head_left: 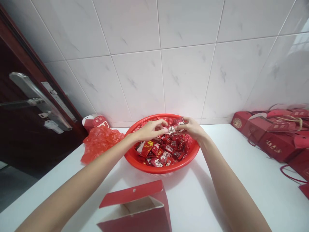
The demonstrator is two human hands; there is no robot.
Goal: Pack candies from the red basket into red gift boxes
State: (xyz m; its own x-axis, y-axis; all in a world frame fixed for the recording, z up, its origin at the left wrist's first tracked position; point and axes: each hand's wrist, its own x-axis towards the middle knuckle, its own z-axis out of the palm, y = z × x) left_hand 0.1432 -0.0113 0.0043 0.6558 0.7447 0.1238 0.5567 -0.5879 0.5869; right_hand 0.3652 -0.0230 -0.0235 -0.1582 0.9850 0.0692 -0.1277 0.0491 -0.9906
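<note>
A red plastic basket [135, 166] holds many small wrapped candies [169, 148], mostly red with white and gold print. Over its far part, my left hand [152, 129] is closed in a pinch, thumb and fingertips at a small pinkish candy wrapper. My right hand [194, 129] reaches over the basket's right rim, its thumb and fingers closed on a candy with a white label [171, 130]. Another red candy packet [179, 122] shows against the right fingers. In front of the basket stands a red cardboard box [135, 222] with its top open and one flap raised.
A crumpled red plastic bag [102, 141] lies left of the basket, before a small red box [95, 121]. Folded red gift boxes [272, 138] with cords are piled at the right. A tiled wall [185, 80] backs the white table [212, 199]; a dark door [16, 129] is at left.
</note>
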